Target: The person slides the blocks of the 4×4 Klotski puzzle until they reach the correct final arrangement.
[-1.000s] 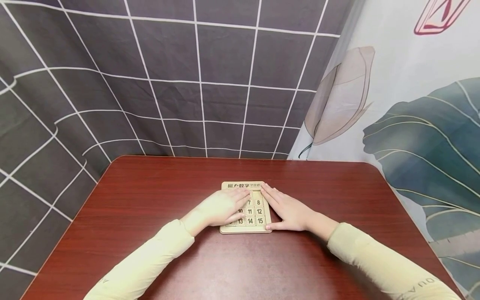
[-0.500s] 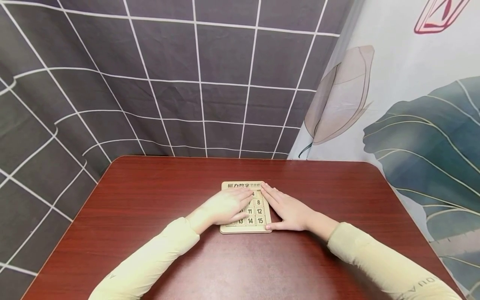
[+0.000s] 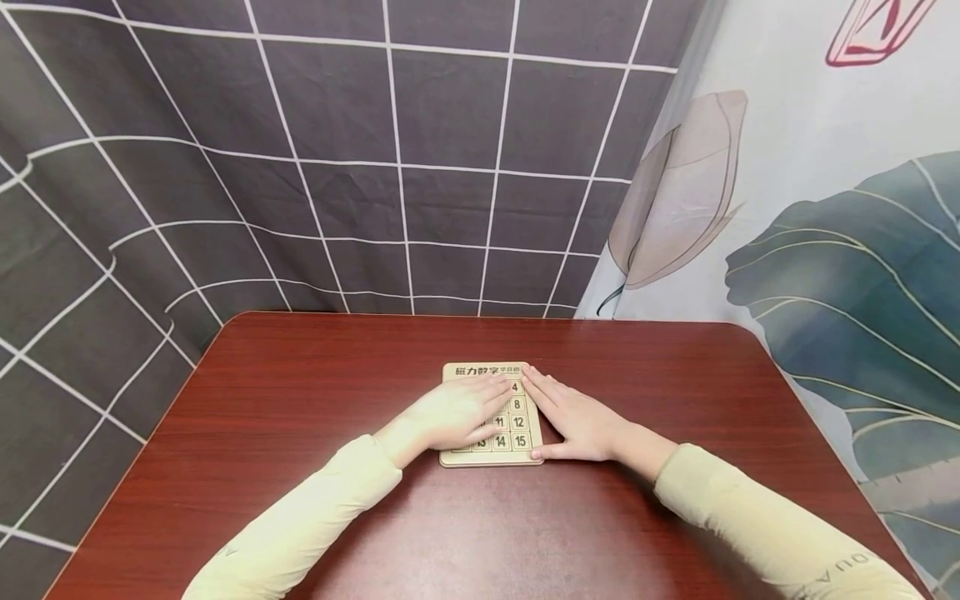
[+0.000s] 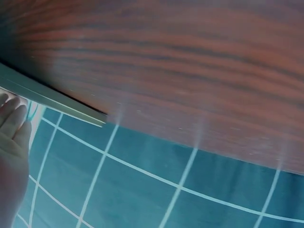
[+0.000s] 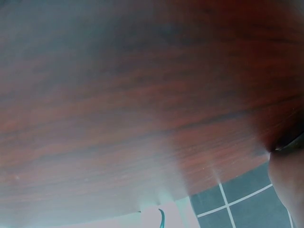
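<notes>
A pale wooden number sliding puzzle (image 3: 491,462) lies flat on the table, with Chinese lettering along its top. My left hand (image 3: 457,412) covers the puzzle's left part, its straight fingers over the upper rows and fingertips next to the 4 tile (image 3: 515,387). In the right column, 4, 8, 12 and 15 show; 11 and 14 are also visible, and the tiles further left are hidden. My right hand (image 3: 577,417) rests at the right edge, straight fingers at the upper corner and thumb at the lower one. The left wrist view shows the puzzle's edge (image 4: 52,97) beside the fingers.
The reddish-brown wooden table (image 3: 300,358) extends around the puzzle on all sides. Behind it hangs a dark grey curtain (image 3: 450,200) with a white grid. A white curtain with leaf prints (image 3: 847,275) hangs at the right.
My left hand has slid a little to the right across the puzzle. The 4 tile has moved right into the top-right corner slot. My right hand has stayed in place.
</notes>
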The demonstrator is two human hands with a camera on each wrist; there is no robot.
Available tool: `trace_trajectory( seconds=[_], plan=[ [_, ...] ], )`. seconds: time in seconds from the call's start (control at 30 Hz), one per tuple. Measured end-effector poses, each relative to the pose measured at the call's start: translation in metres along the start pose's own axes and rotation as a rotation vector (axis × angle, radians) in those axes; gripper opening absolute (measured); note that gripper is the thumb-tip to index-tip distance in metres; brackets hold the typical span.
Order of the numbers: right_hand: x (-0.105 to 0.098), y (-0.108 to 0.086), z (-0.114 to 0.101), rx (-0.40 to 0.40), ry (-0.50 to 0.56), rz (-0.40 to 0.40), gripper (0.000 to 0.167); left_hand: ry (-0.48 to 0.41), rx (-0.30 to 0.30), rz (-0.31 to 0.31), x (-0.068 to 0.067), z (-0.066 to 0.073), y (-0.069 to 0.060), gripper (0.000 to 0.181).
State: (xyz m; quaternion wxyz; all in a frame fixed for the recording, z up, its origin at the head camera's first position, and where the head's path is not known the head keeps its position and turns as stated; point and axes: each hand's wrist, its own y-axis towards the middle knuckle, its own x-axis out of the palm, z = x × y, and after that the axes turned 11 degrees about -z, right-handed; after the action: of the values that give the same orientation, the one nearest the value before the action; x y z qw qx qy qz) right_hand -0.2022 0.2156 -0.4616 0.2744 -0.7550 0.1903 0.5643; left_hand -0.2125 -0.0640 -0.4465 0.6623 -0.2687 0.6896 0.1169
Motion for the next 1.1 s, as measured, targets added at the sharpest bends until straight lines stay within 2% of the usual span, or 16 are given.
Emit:
trace_trajectory(
  seconds=[0.37, 0.6, 0.83, 1.1],
  plan=[
    [0.000, 0.003, 0.004, -0.008, -0.007, 0.005, 0.113, -0.035, -0.041, 0.047, 0.004, -0.018, -0.031, 0.062],
    [0.000, 0.003, 0.005, -0.011, -0.013, 0.014, 0.113, -0.043, -0.061, 0.054, 0.003, -0.022, -0.040, 0.060],
    [0.000, 0.002, 0.004, -0.009, -0.001, 0.013, 0.113, -0.050, -0.057, 0.035, -0.001, -0.018, -0.041, 0.058],
    [0.003, 0.001, 0.002, -0.010, 0.009, 0.012, 0.112, -0.013, -0.021, 0.039, -0.001, -0.008, -0.025, 0.061]
  ],
)
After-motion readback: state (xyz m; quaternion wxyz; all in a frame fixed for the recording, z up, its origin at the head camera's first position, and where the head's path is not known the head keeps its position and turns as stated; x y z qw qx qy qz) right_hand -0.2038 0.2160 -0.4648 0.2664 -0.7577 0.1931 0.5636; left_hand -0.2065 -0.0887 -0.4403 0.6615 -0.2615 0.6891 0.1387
